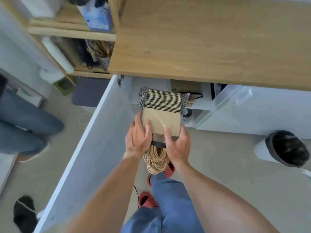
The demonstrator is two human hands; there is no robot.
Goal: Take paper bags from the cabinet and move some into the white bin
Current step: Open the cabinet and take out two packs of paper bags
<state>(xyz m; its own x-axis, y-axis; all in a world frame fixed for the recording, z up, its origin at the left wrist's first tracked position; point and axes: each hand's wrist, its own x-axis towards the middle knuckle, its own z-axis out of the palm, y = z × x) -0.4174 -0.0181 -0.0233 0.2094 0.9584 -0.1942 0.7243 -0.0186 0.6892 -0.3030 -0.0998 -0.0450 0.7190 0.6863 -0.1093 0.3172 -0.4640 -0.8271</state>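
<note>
A thick stack of flat brown paper bags (161,113) is held in front of the open white cabinet (168,84), its folded edges showing as dark stripes and its twine handles (156,158) hanging down toward me. My left hand (138,135) grips the stack's left side. My right hand (178,145) grips its right side, thumb on top. More brown paper and twine (190,96) lie deeper inside the cabinet. No white bin for the bags can be identified with certainty.
The white cabinet door (87,140) stands open on my left. A wooden countertop (202,39) overhangs above. A waste bin with a black liner (287,148) stands at the right. Another person's legs in jeans (25,125) are at far left. Shelves (72,32) hold more items.
</note>
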